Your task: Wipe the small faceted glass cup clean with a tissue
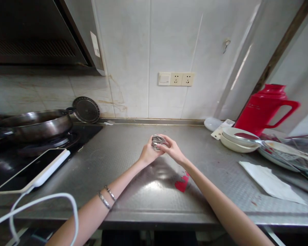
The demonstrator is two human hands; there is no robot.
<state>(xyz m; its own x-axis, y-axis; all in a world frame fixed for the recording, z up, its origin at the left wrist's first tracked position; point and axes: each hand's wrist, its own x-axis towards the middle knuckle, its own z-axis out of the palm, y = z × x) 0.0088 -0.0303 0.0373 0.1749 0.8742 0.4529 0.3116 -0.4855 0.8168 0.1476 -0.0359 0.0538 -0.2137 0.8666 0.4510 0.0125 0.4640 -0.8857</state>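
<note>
Above the middle of the steel counter point(133, 143), a small rounded thing point(157, 140) with a shiny silver, glass-like surface is between my two hands. My left hand point(149, 152) curls round its left side and underside. From the right, my right hand point(172, 147) closes on it with the fingers behind and the thumb across the front. Its exact kind does not show. Just below my right wrist, a torn red patch point(182, 183) lies on the counter.
At left, a steel pan point(38, 126) sits on the black stove, near a phone point(32, 172) with a white cable point(41, 200). A round dark lid point(86, 109) leans on the wall. At right stand a red thermos point(264, 109), bowls point(237, 147) and a white napkin point(272, 182).
</note>
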